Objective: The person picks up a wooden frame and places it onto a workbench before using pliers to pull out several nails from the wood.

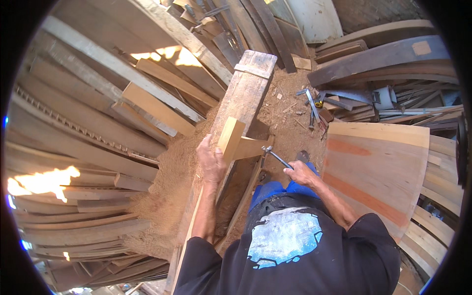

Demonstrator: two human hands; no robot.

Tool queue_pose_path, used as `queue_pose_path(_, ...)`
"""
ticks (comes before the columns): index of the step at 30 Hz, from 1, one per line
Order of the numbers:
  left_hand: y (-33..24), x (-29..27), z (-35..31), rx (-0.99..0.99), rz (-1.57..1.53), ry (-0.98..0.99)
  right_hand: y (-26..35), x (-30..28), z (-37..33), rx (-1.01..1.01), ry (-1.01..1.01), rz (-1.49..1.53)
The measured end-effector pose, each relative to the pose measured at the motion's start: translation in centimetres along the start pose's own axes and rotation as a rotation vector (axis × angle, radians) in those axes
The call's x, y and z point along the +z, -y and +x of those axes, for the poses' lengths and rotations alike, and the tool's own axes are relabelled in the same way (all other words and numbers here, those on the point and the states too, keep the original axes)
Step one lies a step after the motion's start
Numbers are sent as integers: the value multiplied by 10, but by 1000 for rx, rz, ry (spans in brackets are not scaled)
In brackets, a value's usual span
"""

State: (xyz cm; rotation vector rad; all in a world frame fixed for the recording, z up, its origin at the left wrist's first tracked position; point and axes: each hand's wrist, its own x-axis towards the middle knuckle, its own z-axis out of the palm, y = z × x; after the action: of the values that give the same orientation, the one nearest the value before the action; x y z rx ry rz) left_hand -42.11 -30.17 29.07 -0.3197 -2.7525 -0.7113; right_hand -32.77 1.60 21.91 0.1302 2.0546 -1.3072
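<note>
R hand [299, 173]: fingers closed round the hammer [279, 158], on the handle's lower part, head up & out, prob. for swing & reach. L hand [211, 160]: against L side of the pale block [231, 136], fingers pointing up & away; can't tell if they're wrapped round it or just pressed on. Prob. there to steady it. Block sits at the bench [251, 91], w/ a crosspiece [249, 148] off its R side; hammer head's at or just beside the crosspiece's far end, contact unclear.

Pose: L forearm nearly straight, runs up-frame from the sleeve; R elbow bent out to the R, forearm angled back in twd the work, wrist approx. in line.

Further out: sawdust [164, 211] L of bench; tape [318, 104] & other tools on ground to R, prob. kept close for reach; big panel [376, 169] R of the person; boards [93, 132] stacked L.
</note>
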Motion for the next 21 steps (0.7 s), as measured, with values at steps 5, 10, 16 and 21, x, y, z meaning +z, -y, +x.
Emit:
queue_pose_path(5,-59,44,-102,-221,-583,37,38,6,-22,-65,75,-89)
queue_pose_path(10,-52,107,-147,-536,-295,162,65,9,-25,-120,177,-138)
queue_pose_path(16,-9,120,-133,-794,-735,261,89,20,-7,-133,278,-181)
queue_pose_path(21,-34,117,-115,-1014,-1210,230,91,22,11,-257,352,-159)
